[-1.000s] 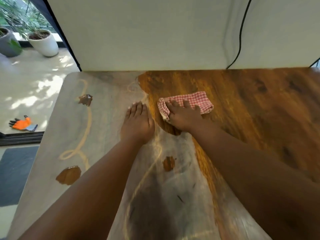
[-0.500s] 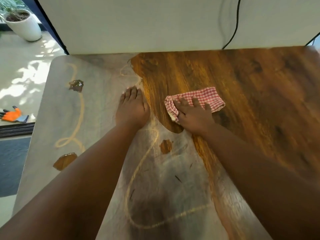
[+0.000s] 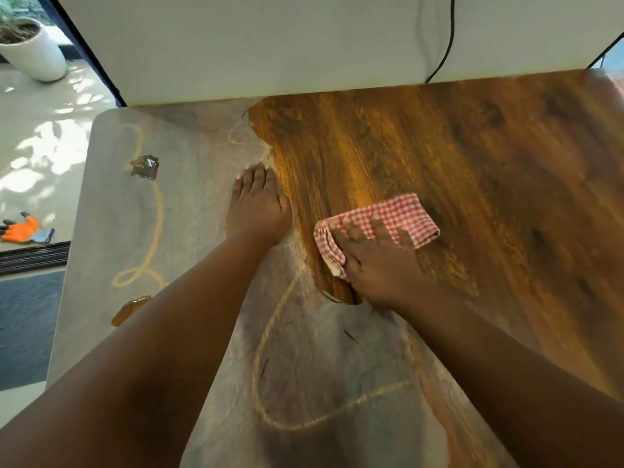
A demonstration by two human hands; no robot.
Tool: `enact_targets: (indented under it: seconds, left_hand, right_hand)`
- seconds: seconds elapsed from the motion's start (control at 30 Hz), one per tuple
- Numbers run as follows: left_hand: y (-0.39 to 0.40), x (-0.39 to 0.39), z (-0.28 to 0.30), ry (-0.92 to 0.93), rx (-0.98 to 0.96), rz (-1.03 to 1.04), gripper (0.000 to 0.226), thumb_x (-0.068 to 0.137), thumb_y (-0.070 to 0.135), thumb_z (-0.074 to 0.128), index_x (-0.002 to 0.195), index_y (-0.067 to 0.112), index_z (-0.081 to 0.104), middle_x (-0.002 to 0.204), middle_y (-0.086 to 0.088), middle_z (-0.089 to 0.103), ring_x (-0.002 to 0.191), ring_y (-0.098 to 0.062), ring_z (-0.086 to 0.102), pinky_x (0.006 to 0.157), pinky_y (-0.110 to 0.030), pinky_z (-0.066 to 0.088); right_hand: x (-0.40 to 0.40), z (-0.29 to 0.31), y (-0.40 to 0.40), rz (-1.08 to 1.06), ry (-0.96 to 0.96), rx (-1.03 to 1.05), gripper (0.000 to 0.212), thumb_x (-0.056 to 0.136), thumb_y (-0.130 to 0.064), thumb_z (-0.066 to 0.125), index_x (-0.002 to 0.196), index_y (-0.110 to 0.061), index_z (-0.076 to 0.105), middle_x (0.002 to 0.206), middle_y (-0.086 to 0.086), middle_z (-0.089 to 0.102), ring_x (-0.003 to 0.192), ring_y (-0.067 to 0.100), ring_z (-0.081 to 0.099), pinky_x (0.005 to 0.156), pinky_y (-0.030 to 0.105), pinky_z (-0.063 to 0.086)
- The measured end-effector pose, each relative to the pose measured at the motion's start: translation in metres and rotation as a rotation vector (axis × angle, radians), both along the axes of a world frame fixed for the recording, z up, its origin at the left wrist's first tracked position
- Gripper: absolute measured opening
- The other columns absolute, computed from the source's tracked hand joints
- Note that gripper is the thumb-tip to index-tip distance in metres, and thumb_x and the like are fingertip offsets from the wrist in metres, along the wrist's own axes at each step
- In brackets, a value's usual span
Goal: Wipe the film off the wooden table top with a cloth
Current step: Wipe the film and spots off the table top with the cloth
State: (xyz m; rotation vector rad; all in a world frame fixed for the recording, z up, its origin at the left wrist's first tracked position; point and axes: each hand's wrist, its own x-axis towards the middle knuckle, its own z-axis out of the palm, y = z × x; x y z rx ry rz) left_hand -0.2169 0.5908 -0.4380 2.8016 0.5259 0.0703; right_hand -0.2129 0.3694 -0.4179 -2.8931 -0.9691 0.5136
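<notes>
At the frame's left half a grey film (image 3: 189,211) covers the wooden table top (image 3: 489,197), the left hand (image 3: 258,211) lies flat and relaxed mid-frame, and the right hand (image 3: 374,261) presses the checked cloth (image 3: 398,214) right of centre.

Wooden table top (image 3: 489,157) showing shiny brown on the right, grey film (image 3: 189,204) lying over the left, red checked cloth (image 3: 391,217) lying on the bare wood, left hand (image 3: 256,207) resting flat on the film's edge, right hand (image 3: 378,261) pressing the cloth.
</notes>
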Motion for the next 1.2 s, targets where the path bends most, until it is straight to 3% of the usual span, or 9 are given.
enact_targets:
  seconds: [0.07,0.17,0.27,0.37,0.57,0.73,0.87,1.1,1.2]
  left_hand:
    - [0.000,0.000,0.000,0.005,0.001,-0.006,0.058,0.099,0.030,0.021,0.151,0.005,0.016,0.159,-0.015,0.011,0.147,-0.027,0.005,0.120,-0.039,0.001]
    - [0.000,-0.001,0.001,0.008,-0.006,-0.016,0.057,0.099,0.030,0.021,0.151,0.005,0.015,0.159,-0.015,0.010,0.147,-0.027,0.004,0.120,-0.039,0.001]
    - [0.001,-0.002,0.000,0.004,-0.015,-0.026,0.057,0.100,0.029,0.020,0.151,0.005,0.015,0.159,-0.015,0.010,0.147,-0.026,0.003,0.120,-0.039,0.000]
    - [0.002,-0.002,0.001,-0.024,-0.042,-0.031,0.056,0.100,0.028,0.021,0.151,0.005,0.016,0.159,-0.014,0.011,0.147,-0.026,0.003,0.120,-0.039,0.001]
    - [0.000,-0.007,0.008,-0.082,-0.093,-0.064,0.058,0.099,0.025,0.026,0.152,0.006,0.012,0.160,-0.012,0.007,0.147,-0.024,-0.003,0.120,-0.038,-0.001]
    - [-0.001,-0.015,0.014,-0.033,-0.069,-0.157,0.059,0.100,0.025,0.027,0.151,0.004,0.008,0.160,-0.014,0.003,0.147,-0.026,-0.005,0.120,-0.038,-0.003]
    - [-0.017,-0.047,0.010,-0.005,-0.009,-0.308,0.061,0.100,0.029,0.028,0.151,0.004,0.007,0.160,-0.016,0.002,0.147,-0.027,-0.005,0.118,-0.037,-0.005]
    - [-0.053,-0.096,-0.001,0.052,0.025,-0.330,0.065,0.099,0.039,0.024,0.152,0.008,0.004,0.160,-0.013,0.000,0.147,-0.024,-0.006,0.117,-0.036,-0.009]
    - [-0.062,-0.104,-0.002,0.077,0.033,-0.306,0.064,0.099,0.040,0.022,0.152,0.008,0.006,0.160,-0.013,0.002,0.147,-0.025,-0.005,0.119,-0.039,-0.006]
  right_hand:
    - [-0.008,0.000,0.022,-0.058,0.013,0.026,0.054,0.098,-0.047,0.020,0.149,-0.043,0.003,0.160,-0.011,0.003,0.145,0.032,-0.005,0.108,0.064,-0.005]
    - [-0.047,-0.002,0.023,0.049,-0.022,0.059,0.054,0.097,-0.048,0.017,0.148,-0.044,-0.001,0.160,-0.010,0.004,0.145,0.032,-0.005,0.108,0.063,-0.005]
    - [-0.081,-0.001,-0.016,0.140,0.026,0.079,0.051,0.092,-0.055,0.005,0.141,-0.056,-0.012,0.155,-0.020,-0.001,0.145,0.025,-0.007,0.109,0.057,-0.010]
    - [-0.081,0.002,-0.056,0.071,0.064,0.042,0.045,0.089,-0.059,0.000,0.128,-0.068,-0.020,0.148,-0.029,-0.010,0.145,0.018,-0.010,0.109,0.049,-0.015]
    - [-0.064,0.004,-0.009,-0.092,0.066,0.003,0.052,0.099,-0.048,0.015,0.147,-0.045,-0.004,0.160,-0.011,-0.002,0.145,0.031,-0.011,0.109,0.063,-0.007]
    - [-0.122,0.004,-0.039,0.038,0.057,0.016,0.055,0.088,-0.056,0.000,0.141,-0.055,-0.013,0.158,-0.017,0.001,0.145,0.030,-0.009,0.108,0.056,-0.013]
    - [-0.134,0.011,-0.084,0.005,0.105,-0.025,0.048,0.087,-0.059,-0.003,0.130,-0.065,-0.023,0.153,-0.025,-0.007,0.146,0.026,-0.009,0.109,0.053,-0.010]
    - [-0.115,0.008,-0.048,-0.120,0.072,-0.094,0.054,0.098,-0.049,0.014,0.147,-0.044,-0.008,0.160,-0.008,-0.004,0.144,0.036,-0.010,0.108,0.063,-0.005]
    - [-0.146,0.004,-0.055,-0.013,0.056,-0.032,0.054,0.095,-0.055,0.009,0.144,-0.049,-0.014,0.159,-0.011,-0.007,0.143,0.032,-0.016,0.107,0.059,-0.015]
